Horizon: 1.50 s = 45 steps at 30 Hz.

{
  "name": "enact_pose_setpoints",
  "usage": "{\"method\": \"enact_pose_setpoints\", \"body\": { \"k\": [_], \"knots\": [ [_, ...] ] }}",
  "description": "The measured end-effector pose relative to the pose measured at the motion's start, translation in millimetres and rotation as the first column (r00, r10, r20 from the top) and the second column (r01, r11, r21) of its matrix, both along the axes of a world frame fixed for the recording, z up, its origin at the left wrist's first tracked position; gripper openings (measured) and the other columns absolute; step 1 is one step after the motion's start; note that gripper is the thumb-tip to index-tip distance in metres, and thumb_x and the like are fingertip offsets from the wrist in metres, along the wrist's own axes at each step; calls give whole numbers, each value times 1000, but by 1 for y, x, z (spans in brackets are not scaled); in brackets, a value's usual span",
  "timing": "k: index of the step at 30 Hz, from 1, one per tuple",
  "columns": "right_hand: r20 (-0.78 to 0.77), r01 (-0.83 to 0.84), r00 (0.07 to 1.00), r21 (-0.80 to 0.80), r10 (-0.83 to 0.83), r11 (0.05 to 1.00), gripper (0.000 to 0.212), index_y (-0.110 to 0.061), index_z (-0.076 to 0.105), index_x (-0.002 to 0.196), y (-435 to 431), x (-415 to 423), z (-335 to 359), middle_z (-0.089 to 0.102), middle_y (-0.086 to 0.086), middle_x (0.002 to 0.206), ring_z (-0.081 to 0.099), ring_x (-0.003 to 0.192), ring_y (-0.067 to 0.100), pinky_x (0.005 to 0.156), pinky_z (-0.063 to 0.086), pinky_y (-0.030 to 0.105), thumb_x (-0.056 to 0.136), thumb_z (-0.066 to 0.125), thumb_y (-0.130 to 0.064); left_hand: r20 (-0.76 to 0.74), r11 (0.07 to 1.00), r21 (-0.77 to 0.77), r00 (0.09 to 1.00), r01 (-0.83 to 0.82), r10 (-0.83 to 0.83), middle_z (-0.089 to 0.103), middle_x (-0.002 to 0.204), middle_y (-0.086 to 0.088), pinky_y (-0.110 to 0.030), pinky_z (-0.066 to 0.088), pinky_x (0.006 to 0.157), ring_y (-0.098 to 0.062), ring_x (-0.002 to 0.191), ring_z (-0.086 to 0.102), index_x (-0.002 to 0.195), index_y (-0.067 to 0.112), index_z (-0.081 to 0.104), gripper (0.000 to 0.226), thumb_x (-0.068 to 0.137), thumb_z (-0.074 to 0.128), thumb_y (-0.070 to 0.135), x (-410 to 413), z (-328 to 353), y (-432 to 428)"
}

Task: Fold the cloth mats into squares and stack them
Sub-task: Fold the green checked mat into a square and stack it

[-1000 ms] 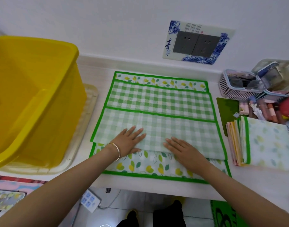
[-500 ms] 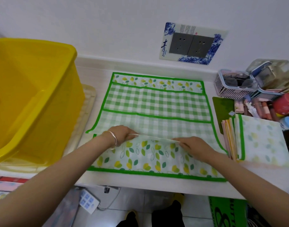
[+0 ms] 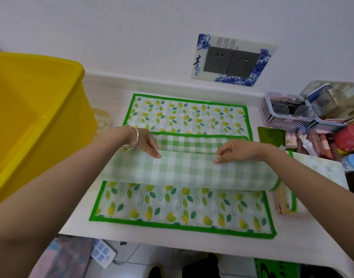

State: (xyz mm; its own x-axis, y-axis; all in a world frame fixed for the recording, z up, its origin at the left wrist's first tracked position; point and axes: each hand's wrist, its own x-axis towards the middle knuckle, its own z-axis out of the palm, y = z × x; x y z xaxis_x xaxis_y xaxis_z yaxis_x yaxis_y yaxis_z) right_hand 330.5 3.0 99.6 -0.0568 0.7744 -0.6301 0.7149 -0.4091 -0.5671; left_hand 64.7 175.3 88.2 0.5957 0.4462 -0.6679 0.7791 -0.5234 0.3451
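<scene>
White wall and a pale tabletop (image 3: 172, 242) form the setting, with a blue-patterned socket plate (image 3: 233, 60) on the wall beyond the far table edge. Centre: the cloth mat (image 3: 182, 207), green-bordered, lies flat on the table with its leaf-print face up along the near and far strips. Its middle section is raised off the table as a lifted fold (image 3: 184, 172), showing the pale green checked underside and curving into a loose roll at the right end. My left hand (image 3: 146, 143), with a bangle (image 3: 132, 140) at the wrist, pinches the upper edge of this fold between thumb and fingers. My right hand (image 3: 236, 151) pinches the same edge further right, thumb under and fingers curled over. Both hands are clamped on the cloth and are well apart along that edge. Left: a large yellow tub (image 3: 31, 121) stands on the table beside the mat. Right: a stack of folded mats (image 3: 320, 173) lies just beside the mat's right border, partly hidden by my right forearm. Behind it are a pink slatted basket (image 3: 282, 117) and assorted small items, too cluttered to identify.
</scene>
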Motion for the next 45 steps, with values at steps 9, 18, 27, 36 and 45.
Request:
{"method": "enact_pose_setpoints", "body": {
  "k": [9,18,27,36,45],
  "knots": [
    [79,86,991,218,-105,972,13,-21,69,80,64,21,-45,62,-11,81,56,77,6,74,39,21,83,70,-33,191,942,216,957,-258,219,58,118,2,-31,42,97,-20,111,54,93,20,67,19,81,67,36,28,-55,25],
    [142,245,935,401,-325,882,14,-18,64,86,87,24,-100,56,-1,101,53,90,14,67,37,19,81,71,-29,228,793,549,960,-264,163,62,110,-4,-30,38,90,-24,105,54,100,19,67,23,86,53,30,49,-88,32],
    [201,207,917,501,-346,840,20,-16,64,100,84,21,-116,49,-5,100,46,100,14,88,37,26,83,69,-26,379,819,541,925,-193,-32,42,140,-7,-35,16,110,-27,131,34,139,16,40,54,87,45,6,54,-101,-19],
    [228,244,844,643,-486,726,29,-14,58,116,72,-4,-116,55,3,126,47,119,23,105,30,34,87,60,-18,247,842,516,969,-156,29,-7,158,2,-42,-12,115,-20,145,-10,149,29,-2,52,100,11,42,65,-131,-71],
    [349,92,854,627,-385,774,58,-17,28,148,31,-92,-150,18,1,157,8,146,16,118,0,35,96,9,-36,302,800,568,953,-193,15,-9,157,3,-40,-14,115,-17,144,-13,148,30,-4,70,82,-15,48,65,-143,-75]
  ]
}}
